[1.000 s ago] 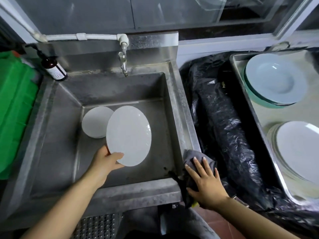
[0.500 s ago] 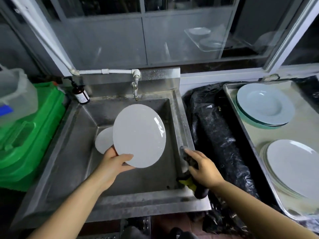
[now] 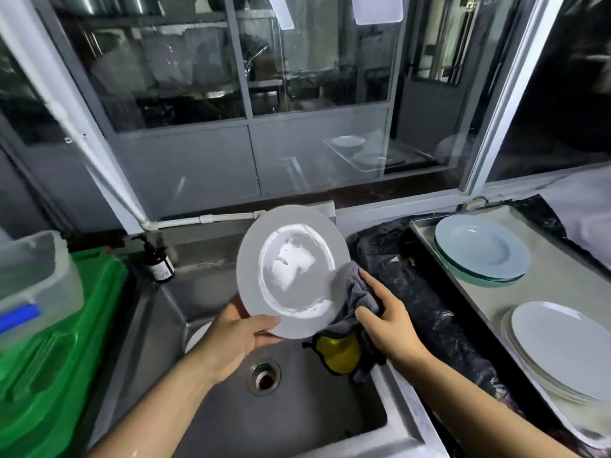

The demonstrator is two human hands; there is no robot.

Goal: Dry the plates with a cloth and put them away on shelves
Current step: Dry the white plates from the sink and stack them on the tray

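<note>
Both forearms reach up from the lower edge, meeting above the stainless steel sink point(image 3: 231, 411); the left hand point(image 3: 231, 338) grips the lower rim of a round white ceramic plate point(image 3: 292, 271), thumb across its face, fingers behind; the plate is tilted upright over the sink, its centre glossy, perhaps wet; the right hand point(image 3: 386, 322) clutches a bunched grey cloth with a yellow patch point(image 3: 347, 328) against the plate's right edge; another white plate point(image 3: 195, 338) peeks out in the basin's left corner; stacked plates point(image 3: 562, 348) rest on a metal tray point(image 3: 542, 269) on the right.
</note>
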